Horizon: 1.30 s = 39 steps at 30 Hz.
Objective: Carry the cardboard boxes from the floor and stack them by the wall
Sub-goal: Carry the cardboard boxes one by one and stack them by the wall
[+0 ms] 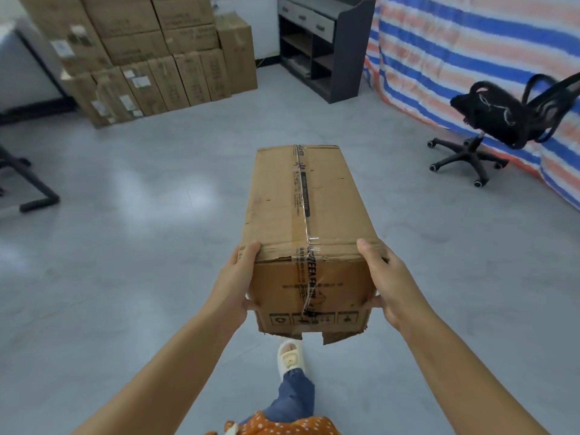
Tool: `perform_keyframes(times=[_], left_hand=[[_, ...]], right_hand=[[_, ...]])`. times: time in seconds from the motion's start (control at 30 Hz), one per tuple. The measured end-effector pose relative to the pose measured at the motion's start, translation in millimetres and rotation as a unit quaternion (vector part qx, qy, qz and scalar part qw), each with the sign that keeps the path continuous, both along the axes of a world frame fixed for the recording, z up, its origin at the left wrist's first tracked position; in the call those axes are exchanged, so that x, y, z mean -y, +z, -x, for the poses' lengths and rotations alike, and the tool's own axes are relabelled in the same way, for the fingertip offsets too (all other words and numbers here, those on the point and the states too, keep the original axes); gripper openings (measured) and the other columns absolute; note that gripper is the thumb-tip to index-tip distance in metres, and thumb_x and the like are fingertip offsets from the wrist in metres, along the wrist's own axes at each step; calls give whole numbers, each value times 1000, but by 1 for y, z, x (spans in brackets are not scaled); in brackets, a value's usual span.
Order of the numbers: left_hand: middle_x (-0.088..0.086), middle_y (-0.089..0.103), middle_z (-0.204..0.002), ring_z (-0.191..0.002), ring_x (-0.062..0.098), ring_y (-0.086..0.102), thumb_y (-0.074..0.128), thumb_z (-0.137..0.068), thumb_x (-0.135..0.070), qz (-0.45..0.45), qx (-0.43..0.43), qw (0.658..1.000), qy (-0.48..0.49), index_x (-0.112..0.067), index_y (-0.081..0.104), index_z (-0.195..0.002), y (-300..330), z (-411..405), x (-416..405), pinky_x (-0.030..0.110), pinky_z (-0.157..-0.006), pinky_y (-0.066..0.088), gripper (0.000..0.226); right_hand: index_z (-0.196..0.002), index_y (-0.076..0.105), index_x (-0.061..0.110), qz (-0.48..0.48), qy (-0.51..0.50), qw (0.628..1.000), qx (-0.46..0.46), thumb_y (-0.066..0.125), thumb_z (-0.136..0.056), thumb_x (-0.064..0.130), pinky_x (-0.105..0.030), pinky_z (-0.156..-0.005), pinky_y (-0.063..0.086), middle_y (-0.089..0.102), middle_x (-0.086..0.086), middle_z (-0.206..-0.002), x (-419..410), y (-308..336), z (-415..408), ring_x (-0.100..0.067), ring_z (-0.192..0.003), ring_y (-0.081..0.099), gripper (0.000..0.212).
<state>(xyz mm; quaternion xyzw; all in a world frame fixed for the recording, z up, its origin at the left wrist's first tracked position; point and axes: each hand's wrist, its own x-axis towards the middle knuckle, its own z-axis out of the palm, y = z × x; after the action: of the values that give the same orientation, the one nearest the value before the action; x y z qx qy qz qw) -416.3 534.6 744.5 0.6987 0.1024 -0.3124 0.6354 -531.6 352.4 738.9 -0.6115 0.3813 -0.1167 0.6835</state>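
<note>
Head view looks down on a long cardboard box (309, 233) held off the floor (141, 246) between both hands, its far end pointing ahead toward the middle of the room. The left hand (237, 279) clasps the near left corner, thumb on the top edge and fingers (251, 306) curled round the side and under; the right hand (387, 281) mirrors it on the near right corner, thumb up on the taped top, fingers wrapped below. The bottom flaps at the near end look torn and hang a little open. One slippered foot (290, 356) is stepping forward under the box.

By the look of it, the step in hand is the carry: the box is lifted and not yet placed. The stack of boxes (157, 54) stands against the wall at the far left corner of the floor, well apart from the carried one, with a dark cabinet (326, 42) to its right and an office chair (502, 120) near the striped tarp (470, 42) on the right. The next move probably calls for walking left of straight ahead across bare floor, keeping the box level so the torn bottom holds, then setting it on or beside the pile.
</note>
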Motion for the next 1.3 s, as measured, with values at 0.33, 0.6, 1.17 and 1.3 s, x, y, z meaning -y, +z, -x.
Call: perform_keyframes(times=[0.33,0.6,1.17,1.3], left_hand=[[-18,57,-99,-86,1,54,47,-95,-45,33,21,999,4,-39,58,-97,34,-175,136,37,-59,53,12],[-17,56,-103,-89,1,51,47,-94,-46,43,32,998,22,-41,57,-99,26,-285,264,43,-64,53,12],[-12,64,-101,-86,3,61,45,-95,-41,54,60,983,162,-34,61,-110,33,-537,421,48,-74,57,22],[-19,66,-92,-73,-3,64,47,-94,-41,65,74,979,181,-38,61,-109,28,-628,420,41,-64,58,21]], right_hand=[[-111,59,38,10,5,1000,1,50,-93,49,-47,-67,58,63,15,-101,139,34,-181,-6,-93,58,22],[-117,60,32,24,25,999,-5,51,-94,47,-51,-68,58,63,16,-99,273,31,-300,-4,-89,56,29],[-109,59,39,38,161,986,16,50,-94,46,-36,-52,56,63,20,-92,449,40,-603,4,-74,64,20],[-110,60,37,44,172,984,28,49,-94,46,-42,-58,58,64,16,-96,448,37,-704,-3,-83,61,21]])
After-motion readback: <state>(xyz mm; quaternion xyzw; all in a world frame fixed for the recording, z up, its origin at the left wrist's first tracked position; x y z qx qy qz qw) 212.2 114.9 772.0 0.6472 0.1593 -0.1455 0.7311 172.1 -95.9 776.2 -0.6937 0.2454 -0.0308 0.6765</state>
